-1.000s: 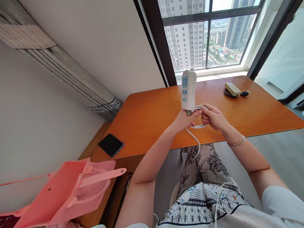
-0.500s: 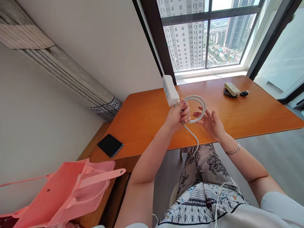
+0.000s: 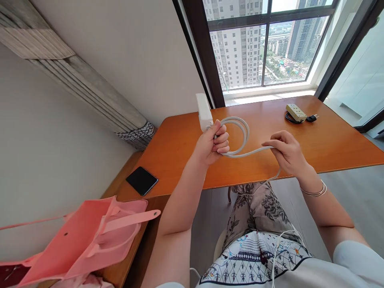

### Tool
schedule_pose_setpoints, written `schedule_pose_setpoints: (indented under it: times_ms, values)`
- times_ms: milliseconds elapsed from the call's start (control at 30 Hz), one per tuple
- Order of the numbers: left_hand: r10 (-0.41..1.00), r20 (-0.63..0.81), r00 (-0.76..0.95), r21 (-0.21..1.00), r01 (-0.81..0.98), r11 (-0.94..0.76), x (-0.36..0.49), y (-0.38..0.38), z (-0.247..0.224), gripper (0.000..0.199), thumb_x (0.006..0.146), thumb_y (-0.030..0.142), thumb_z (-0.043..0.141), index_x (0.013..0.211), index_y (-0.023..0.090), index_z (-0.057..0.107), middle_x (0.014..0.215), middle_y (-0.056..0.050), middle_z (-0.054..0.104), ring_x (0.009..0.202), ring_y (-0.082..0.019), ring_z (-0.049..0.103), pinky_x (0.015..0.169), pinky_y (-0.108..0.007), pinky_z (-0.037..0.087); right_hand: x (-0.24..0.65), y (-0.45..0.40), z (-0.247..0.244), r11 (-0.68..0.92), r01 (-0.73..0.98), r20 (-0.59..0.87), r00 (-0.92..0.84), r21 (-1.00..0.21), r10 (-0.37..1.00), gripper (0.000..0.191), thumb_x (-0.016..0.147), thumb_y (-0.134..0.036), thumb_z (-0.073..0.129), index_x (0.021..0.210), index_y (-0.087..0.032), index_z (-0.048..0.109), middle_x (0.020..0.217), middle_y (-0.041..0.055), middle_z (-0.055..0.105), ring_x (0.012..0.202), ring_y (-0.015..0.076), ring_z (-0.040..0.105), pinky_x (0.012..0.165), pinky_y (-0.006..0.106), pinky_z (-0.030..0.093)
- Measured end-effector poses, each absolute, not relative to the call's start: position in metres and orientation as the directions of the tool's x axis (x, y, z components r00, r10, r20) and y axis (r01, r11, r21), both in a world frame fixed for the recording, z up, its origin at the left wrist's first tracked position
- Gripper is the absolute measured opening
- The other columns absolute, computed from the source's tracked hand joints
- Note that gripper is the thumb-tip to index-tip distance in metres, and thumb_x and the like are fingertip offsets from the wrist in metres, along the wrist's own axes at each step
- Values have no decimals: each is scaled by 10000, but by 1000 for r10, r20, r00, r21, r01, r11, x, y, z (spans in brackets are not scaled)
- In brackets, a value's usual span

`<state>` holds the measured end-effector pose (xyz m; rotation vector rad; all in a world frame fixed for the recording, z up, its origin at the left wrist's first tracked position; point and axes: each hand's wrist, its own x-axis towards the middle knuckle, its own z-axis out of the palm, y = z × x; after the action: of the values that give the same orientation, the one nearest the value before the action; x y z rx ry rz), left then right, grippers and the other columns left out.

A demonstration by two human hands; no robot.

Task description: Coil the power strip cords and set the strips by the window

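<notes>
My left hand [image 3: 214,142] is closed around a looped white cable [image 3: 246,134], right beside the end of a white power strip [image 3: 204,113] that tilts up above the fist. Two or so loops of the cable stick out to the right of that hand. My right hand [image 3: 286,152], a bracelet at its wrist, pinches the same cable farther along and holds that stretch nearly level. From its fingers the cable runs down past the table edge toward my lap. Both hands are raised over the orange-brown table [image 3: 177,160].
A beige power strip [image 3: 296,113] with a black cord and plug [image 3: 312,118] lies at the table's back right. On the left are a black phone [image 3: 142,181] and an open pink bag [image 3: 90,236]. A window [image 3: 264,44] stands behind the table.
My right hand, open beside the loops before, now pinches the cable and has moved right, drawing it out. My left hand has shifted left, and the white power strip has turned with it.
</notes>
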<state>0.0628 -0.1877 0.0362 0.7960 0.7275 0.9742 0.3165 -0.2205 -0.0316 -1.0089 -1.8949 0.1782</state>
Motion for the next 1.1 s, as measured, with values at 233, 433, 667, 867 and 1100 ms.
schedule_pose_setpoints:
  times_ms: [233,433,667,867,1100]
  values:
    - [808,-209,551,820,-351,452,80,-201,23,570,897,542,665,646,197,288,485,122,174,339,-11,124,326,-120,210,342,-195,-23,527,803,844,-57,-279,533,369,928,-565,611,1061,-248,746,894,98,616,836,235,596,771,397,500]
    - [714,-197,671,739,-377,558,91,-198,9,545,918,468,666,658,200,269,500,125,131,347,-12,76,333,-110,193,317,-187,-51,734,482,866,116,-478,487,703,829,-883,367,868,-262,696,804,106,544,791,275,570,698,448,482]
    - [556,-200,807,731,-255,633,112,-203,-13,256,851,161,654,713,185,440,479,124,178,358,-18,71,346,-107,185,269,-182,-25,707,287,754,103,-647,648,893,733,-993,245,932,-251,701,745,71,498,722,236,511,679,398,438]
    - [666,-202,718,839,-224,496,101,-199,-7,196,828,233,717,795,182,531,494,127,191,377,-23,137,376,-122,198,281,-194,2,661,407,641,-206,-630,739,886,795,-946,269,959,-207,728,700,43,550,654,173,497,664,334,370]
    - [796,-154,585,944,-150,293,103,-197,-7,311,805,306,761,776,194,472,535,118,258,417,-21,196,419,-143,258,294,-191,9,374,228,262,-406,-899,876,434,852,-593,694,954,-171,672,745,26,678,656,135,573,624,269,456]
